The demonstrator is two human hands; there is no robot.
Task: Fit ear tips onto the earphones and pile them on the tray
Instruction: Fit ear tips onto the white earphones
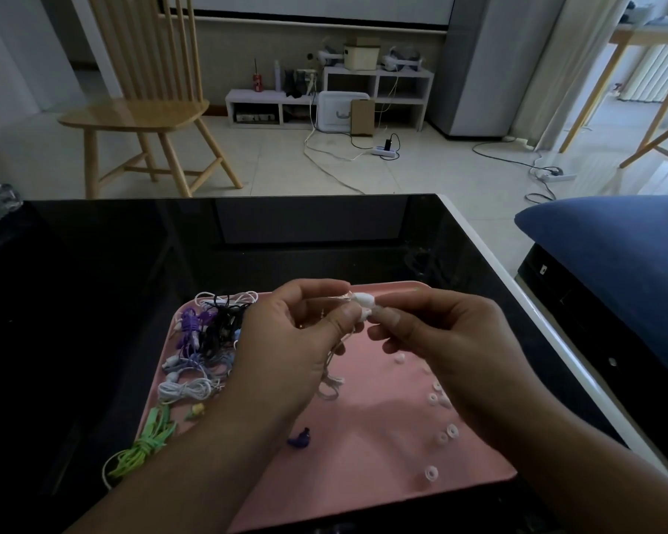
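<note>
Above a pink tray [363, 475], my left hand [286, 341] pinches a white earphone [364, 300] whose cord [330, 383] hangs down to the tray. My right hand [440, 337] pinches at the same earbud from the right with thumb and fingers; whether an ear tip sits between them I cannot tell. A pile of bundled earphones [205, 341], purple, black, grey and white, lies on the tray's left part. Several loose translucent ear tips [442, 437] are scattered on its right part.
A green earphone bundle [143, 449] hangs over the tray's left edge onto the black glass table [132, 264]. A small dark blue piece [301, 439] lies mid-tray. A wooden chair [143, 109] stands beyond the table, and a blue cushion [614, 264] lies at the right.
</note>
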